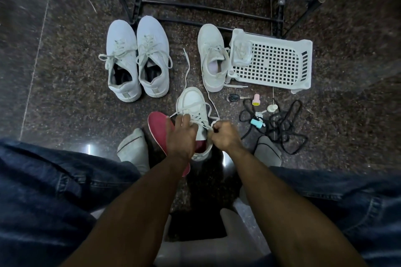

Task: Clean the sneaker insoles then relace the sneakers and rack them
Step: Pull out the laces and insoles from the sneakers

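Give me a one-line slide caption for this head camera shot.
Both hands lace a white sneaker beside a red insole on the floor.
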`<state>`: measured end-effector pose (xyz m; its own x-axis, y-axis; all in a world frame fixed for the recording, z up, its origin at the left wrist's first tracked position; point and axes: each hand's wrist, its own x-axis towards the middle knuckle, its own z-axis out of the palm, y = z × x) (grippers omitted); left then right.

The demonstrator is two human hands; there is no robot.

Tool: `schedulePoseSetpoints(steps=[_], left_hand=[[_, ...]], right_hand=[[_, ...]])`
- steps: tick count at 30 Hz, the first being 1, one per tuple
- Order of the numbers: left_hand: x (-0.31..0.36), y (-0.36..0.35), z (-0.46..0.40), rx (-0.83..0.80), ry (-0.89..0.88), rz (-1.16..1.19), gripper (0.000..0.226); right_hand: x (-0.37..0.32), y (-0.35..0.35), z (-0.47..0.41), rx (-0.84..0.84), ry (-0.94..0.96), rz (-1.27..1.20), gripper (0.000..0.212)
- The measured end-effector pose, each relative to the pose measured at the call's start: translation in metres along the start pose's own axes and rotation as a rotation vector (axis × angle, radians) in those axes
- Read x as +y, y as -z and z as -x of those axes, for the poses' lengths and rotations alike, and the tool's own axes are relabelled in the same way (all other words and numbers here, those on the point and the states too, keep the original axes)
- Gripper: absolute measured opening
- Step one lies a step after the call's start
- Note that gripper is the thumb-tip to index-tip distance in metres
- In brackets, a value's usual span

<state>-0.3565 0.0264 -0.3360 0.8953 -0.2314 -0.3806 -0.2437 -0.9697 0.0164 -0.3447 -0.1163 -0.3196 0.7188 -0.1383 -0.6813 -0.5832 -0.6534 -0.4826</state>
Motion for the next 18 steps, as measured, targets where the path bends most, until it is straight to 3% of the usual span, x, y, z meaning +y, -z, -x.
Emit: schedulePoseSetpoints(steps=[6,12,14,18], left_hand=[[0.002,-0.001,-0.005,-0.001,-0.015,-0.003,0.025],[-0.019,-0.003,-0.005,0.351,-0.372,0.106,0.025],[-0.021,0.003,-0.012,0.322,-0.437,0.219,0.027],[-0.025,0.022,-0.027,0.042,-0.365,0.304,0.029]], right_hand=[[0.002,0.001,-0.009,-0.029,-0.011,0.015,0.043],[0.001,-0.002,-0.006,0.037,0.028,0.091,0.028],[0.002,-0.001,0.000,0.059,0.027,0.122,0.010],[0.003,0.003,0.009,0.097,0.068,0.163,0.012]])
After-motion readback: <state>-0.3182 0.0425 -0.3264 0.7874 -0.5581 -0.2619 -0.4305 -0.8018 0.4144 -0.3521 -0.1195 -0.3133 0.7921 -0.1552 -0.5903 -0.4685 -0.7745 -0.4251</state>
